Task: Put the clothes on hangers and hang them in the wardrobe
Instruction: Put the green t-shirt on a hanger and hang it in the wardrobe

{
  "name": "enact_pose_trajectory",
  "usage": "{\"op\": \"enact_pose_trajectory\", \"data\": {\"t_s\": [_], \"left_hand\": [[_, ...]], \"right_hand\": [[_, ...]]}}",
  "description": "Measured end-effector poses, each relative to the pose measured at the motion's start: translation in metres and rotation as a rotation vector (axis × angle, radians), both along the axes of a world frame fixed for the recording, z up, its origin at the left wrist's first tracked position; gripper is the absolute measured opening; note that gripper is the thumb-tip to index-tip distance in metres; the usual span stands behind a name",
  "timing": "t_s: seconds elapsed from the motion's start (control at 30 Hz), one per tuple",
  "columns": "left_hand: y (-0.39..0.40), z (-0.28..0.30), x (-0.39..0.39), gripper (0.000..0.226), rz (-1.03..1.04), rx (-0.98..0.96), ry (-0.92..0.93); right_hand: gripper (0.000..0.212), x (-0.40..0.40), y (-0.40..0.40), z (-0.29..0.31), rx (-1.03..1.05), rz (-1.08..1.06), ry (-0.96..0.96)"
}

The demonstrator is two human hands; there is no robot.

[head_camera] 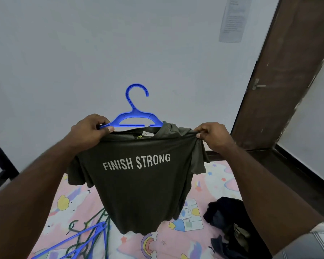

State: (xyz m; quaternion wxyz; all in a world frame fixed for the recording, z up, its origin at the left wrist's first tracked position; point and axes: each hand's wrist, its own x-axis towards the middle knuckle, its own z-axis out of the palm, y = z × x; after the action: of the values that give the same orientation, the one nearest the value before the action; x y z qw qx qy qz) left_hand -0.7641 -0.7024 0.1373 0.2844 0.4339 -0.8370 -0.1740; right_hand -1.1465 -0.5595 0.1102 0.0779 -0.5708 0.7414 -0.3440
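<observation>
Olive T-shirt (pixel 138 176) held up over bed (pixel 219 176), half on blue hanger (pixel 134 118): right arm in. Left hand (pixel 90 128) pinching hanger end and collar; right hand (pixel 212 136) pinching shoulder. Spare hangers (pixel 86 238), dark clothes (pixel 226 221) still waiting; nothing hung yet.

Smooth blue plastic hanger (pixel 137 116), matt olive cloth T-shirt (pixel 142 193), printed cotton-like bedsheet (pixel 176 245), worn brown wooden door (pixel 288 71)

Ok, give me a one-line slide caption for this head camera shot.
Left hand and right hand fit an olive T-shirt onto a blue hanger above a patterned bedsheet.
</observation>
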Motion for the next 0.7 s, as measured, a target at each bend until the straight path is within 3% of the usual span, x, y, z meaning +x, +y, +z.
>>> {"op": "enact_pose_trajectory", "data": {"t_s": [0.1,0.2,0.33,0.53,0.7], "left_hand": [[0.002,0.007,0.006,0.017,-0.043,0.035,0.045],[0.001,0.011,0.005,0.018,-0.049,0.044,0.045],[-0.002,0.011,0.001,0.014,-0.034,0.064,0.044],[-0.002,0.010,-0.013,0.012,-0.080,0.064,0.028],[-0.004,0.011,-0.016,0.014,-0.112,0.071,0.030]], "right_hand": [[0.022,-0.003,0.005,0.000,0.012,-0.036,-0.044],[0.037,-0.001,0.004,0.001,0.074,-0.020,-0.050],[0.029,0.011,0.002,0.019,-0.030,0.052,-0.045],[0.007,0.030,-0.006,0.033,0.051,0.191,-0.062],[0.021,0.028,-0.009,0.042,-0.072,0.121,-0.119]]}}
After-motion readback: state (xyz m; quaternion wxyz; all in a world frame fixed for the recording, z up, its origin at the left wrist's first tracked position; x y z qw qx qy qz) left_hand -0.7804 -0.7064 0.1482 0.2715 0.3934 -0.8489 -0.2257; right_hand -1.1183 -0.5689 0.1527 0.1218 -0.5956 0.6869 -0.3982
